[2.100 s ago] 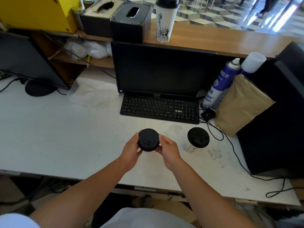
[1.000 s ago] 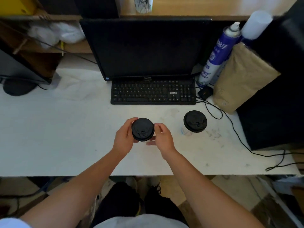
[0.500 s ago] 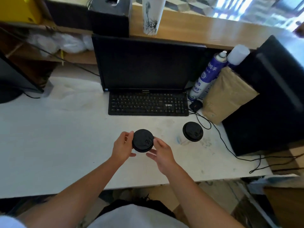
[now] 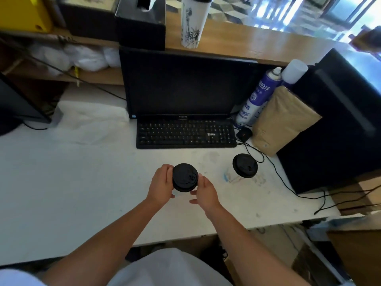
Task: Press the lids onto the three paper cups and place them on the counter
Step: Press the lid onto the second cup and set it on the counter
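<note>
Head camera view, looking down over a white desk [image 4: 61, 182]: at the far left edge stands part of a dark second monitor [image 4: 18, 104], with a yellow box [image 4: 24, 13] on the wooden counter [image 4: 257, 44] that runs along the back. Further along the counter sit two black tissue boxes, the nearer one [image 4: 142, 23] just left of a tall white lidded cup [image 4: 193, 21] printed with a statue drawing, standing upright near the counter's front edge. Below it, a black monitor [image 4: 181, 83] and a black keyboard [image 4: 185, 133] occupy the middle of the desk's back half. Toward the front edge, at centre, the person's left hand [image 4: 160, 184] and right hand [image 4: 205, 193] flank a paper cup topped by a black lid [image 4: 185, 177]. The left hand's fingers curl around the lid's left side, gripping it; the right hand's fingers are loosely spread, thumb touching the lid's right rim. The cup body under this lid is hidden from above. To the right, a second lidded cup [image 4: 245, 165] stands on the desk, apart from the hands, its white wall showing below its black lid. Behind it lie a black cable [image 4: 284, 182] and a small black device [image 4: 244, 134]. A blue spray can [image 4: 259, 96] and a brown paper bag [image 4: 282, 120] lean at the back right, against a large black box [image 4: 334, 124] at the right edge.
</note>
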